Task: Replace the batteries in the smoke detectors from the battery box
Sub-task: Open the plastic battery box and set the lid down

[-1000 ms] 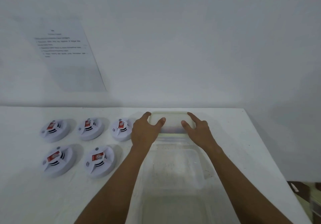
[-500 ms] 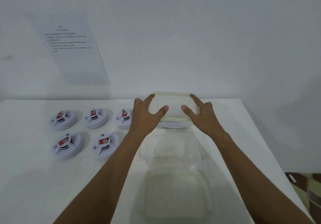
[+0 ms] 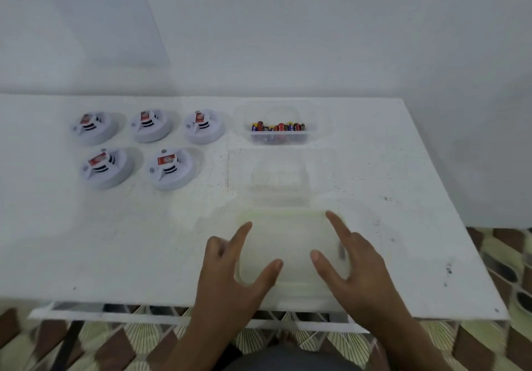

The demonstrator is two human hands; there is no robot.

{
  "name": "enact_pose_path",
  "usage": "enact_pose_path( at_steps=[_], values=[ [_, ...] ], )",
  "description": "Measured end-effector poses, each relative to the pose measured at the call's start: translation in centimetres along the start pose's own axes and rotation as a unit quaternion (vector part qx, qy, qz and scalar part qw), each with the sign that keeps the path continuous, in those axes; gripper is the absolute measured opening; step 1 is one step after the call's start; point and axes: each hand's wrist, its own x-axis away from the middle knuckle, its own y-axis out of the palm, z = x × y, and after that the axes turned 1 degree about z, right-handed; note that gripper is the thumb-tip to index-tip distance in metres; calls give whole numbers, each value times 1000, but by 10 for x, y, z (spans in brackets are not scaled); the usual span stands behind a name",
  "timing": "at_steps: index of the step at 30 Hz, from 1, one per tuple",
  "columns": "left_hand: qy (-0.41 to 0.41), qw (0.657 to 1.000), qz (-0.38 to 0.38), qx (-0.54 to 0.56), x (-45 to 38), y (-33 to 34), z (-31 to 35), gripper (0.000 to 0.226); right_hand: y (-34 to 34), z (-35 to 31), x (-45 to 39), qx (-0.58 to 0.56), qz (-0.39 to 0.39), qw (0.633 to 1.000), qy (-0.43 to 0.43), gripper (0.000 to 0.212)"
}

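Both hands at the near edge of the white tabletop [image 3: 403, 169], each grip grasping the translucent lid [image 3: 290, 244] from its own side. Left hand [image 3: 230, 281] on the lid's left edge, fingers spread, thumb pressed across the near part of the lid. Right hand [image 3: 354, 270] on the right edge, index finger stretched along the far corner, thumb on top. Lid blurred, green-tinted at the rim, lying flat or nearly so just above or on the tabletop; cannot tell which.

Battery box [image 3: 277, 128] uncovered, clear plastic, close to the far edge and toward the right half, well apart from the hands. Batteries [image 3: 277, 126] inside in a row, red, yellow and dark casings.

Five smoke detectors [image 3: 169, 170] toward the far left corner, white and round with red labels: three in a row along the far edge, two in a nearer row. None touching another.

Sheet of paper [image 3: 115, 16] on the wall beyond the far edge, print too small to read.
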Motion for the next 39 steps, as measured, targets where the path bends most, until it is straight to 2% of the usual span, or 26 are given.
enact_pose_path(
  at_steps=[2, 7, 13, 17, 21, 27, 31, 36, 39],
  values=[
    [-17, 999, -8, -25, 1, 5, -5, 81, 5, 2, -2, 39, -13, 999, 8, 72],
    [-21, 987, -2, -161, -10, 19, -13, 80, 18, 6, -19, 121, 10, 993, 14, 74],
    [-57, 979, -35, -195, -13, 23, -14, 81, 31, 8, -22, 190, 53, 980, 18, 83],
    [-62, 992, -36, -102, -27, 11, -8, 75, 26, 6, -26, 141, 55, 988, 11, 81],
    [-29, 999, -10, -34, -57, 0, 0, 67, 14, -3, -40, 60, 74, 995, -24, 68],
    [-16, 998, -34, 44, -94, 4, 6, 81, 6, -16, -70, -72, 41, 996, -23, 71],
    [-48, 994, -55, 78, -107, 8, 3, 98, 8, -13, -86, -123, 40, 992, -7, 78],
    [-89, 988, -46, 116, -118, 12, 3, 109, 9, -13, -102, -122, 60, 991, 4, 82],
    [-106, 987, -48, 107, -128, 14, 3, 107, 8, -14, -110, -123, 71, 990, 7, 84]
  ],
)
